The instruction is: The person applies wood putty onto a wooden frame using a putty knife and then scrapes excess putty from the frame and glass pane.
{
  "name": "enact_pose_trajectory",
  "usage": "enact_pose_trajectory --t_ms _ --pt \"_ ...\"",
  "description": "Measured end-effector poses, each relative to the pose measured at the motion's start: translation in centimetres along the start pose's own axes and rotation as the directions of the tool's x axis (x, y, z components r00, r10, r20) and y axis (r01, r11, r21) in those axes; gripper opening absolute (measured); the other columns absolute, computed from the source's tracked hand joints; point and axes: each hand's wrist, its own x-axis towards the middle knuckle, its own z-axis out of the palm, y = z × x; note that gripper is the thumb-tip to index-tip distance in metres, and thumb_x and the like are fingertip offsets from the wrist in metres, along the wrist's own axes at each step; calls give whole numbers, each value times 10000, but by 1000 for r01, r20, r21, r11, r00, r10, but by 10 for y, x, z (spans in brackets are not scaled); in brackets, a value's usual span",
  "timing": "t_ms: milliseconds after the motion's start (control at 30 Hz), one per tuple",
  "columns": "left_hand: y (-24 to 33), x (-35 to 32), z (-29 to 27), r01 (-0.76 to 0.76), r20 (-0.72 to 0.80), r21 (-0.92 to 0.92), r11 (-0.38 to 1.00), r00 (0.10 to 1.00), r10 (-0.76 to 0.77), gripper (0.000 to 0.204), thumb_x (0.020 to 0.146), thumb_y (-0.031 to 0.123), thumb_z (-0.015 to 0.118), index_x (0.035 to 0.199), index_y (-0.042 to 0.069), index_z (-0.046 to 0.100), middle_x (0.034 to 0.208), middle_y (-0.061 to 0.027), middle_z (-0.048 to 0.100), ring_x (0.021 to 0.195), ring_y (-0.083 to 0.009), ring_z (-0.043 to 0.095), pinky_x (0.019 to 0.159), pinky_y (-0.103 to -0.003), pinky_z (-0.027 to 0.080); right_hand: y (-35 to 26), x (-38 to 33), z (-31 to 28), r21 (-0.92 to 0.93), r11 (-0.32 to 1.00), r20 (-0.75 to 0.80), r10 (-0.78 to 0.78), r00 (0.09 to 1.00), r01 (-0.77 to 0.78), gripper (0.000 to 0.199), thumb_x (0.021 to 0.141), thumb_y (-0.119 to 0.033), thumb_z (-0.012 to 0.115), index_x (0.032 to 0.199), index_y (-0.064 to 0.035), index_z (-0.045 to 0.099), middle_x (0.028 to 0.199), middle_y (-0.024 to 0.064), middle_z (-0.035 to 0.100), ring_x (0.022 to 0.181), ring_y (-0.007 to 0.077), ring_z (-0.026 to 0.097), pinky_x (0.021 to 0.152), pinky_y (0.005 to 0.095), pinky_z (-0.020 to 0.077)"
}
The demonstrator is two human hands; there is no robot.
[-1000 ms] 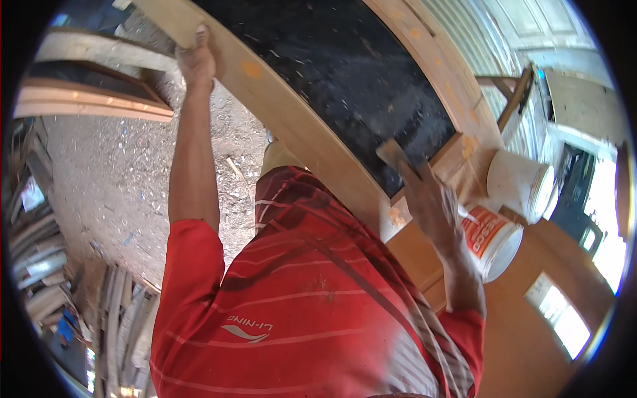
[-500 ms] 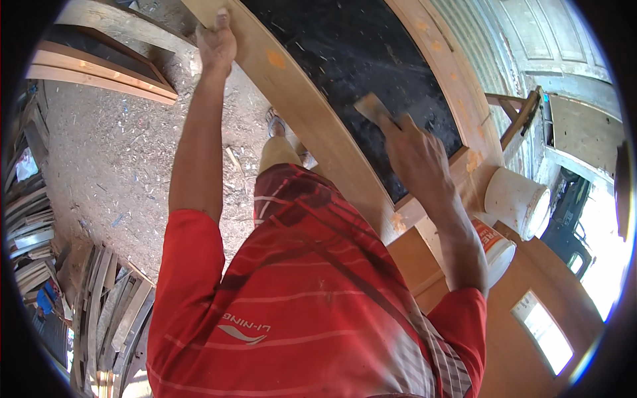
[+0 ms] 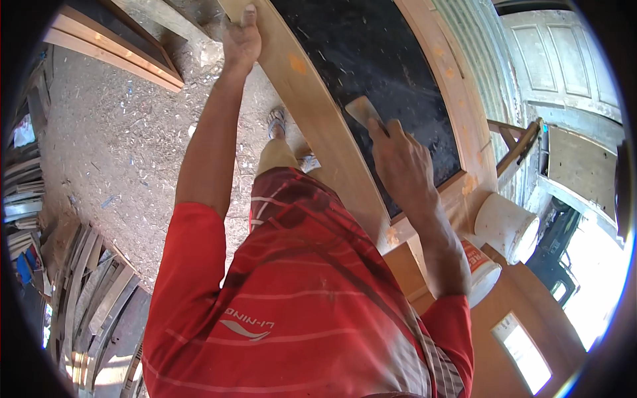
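A long wooden frame point(image 3: 302, 93) with a dark panel point(image 3: 371, 60) inside it lies in front of me, orange filler patches dotting its rails. My left hand point(image 3: 242, 45) grips the outer edge of its left rail near the far end, thumb on top and the other fingers mostly hidden. In my right hand point(image 3: 403, 162) is a putty knife point(image 3: 361, 110), its handle covered by my closed fingers. The wide blade points to the far left, over the dark panel beside the inner edge of the left rail. Whether the blade touches anything I cannot tell.
Two white buckets, one upper point(image 3: 507, 225) and one with an orange label point(image 3: 481, 272), stand right of my right forearm. Another wooden frame point(image 3: 119, 50) is at the far left. Stacked wood strips point(image 3: 99, 298) lie at lower left, beside the debris-strewn floor point(image 3: 133, 146).
My right hand has moved slightly left with the putty knife, bringing the blade closer to the left rail. My left hand keeps its grip on the frame while the whole view shifts.
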Motion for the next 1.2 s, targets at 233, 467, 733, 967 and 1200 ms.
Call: enact_pose_trajectory --t_ms 233,467,733,967,1200 --pt "-17 15 -1 -84 7 68 994 996 84 825 1047 599 624 1433 -122 515 1367 -287 656 1302 -395 630 1108 -432 478 -10 20 1 -1 1000 -15 -15 1000 15 425 913 -64 645 1334 -25 613 1079 148 630 907 310 747 719 423 649" --pt "-7 2 6 29 23 -45 999 999 -28 833 1039 579 646 1446 -128 483 1342 -282 671 1259 -385 653 1097 -434 489 -9 32 -3 -17 999 70 48 996 -47 398 923 -82 642 1316 -22 626 1066 165 636 892 327 750 711 458 640" --pt "-5 10 1 -20 49 -120 993 998 26 691 1070 499 592 1400 -105 532 1254 -239 686 1159 -336 662 1043 -429 495 -3 72 -18 23 993 76 113 991 -115 260 986 -92 611 1235 -61 676 1060 187 674 875 377 762 705 514 617" --pt "-10 -3 1 -91 6 9 996 996 91 635 1076 444 596 1404 -96 522 1312 -236 657 1213 -319 637 1054 -435 491 -6 85 -18 10 992 89 123 988 -124 285 984 -98 619 1259 -44 674 1047 195 682 868 389 757 721 503 620" --pt "7 -11 5 -45 -13 -105 993 999 44 671 1095 447 563 1463 -104 454 1344 -242 631 1225 -319 634 1070 -429 491 -22 102 -27 -25 996 89 87 992 -85 338 960 -72 624 1296 -52 661 1050 176 653 885 360 757 713 458 626"
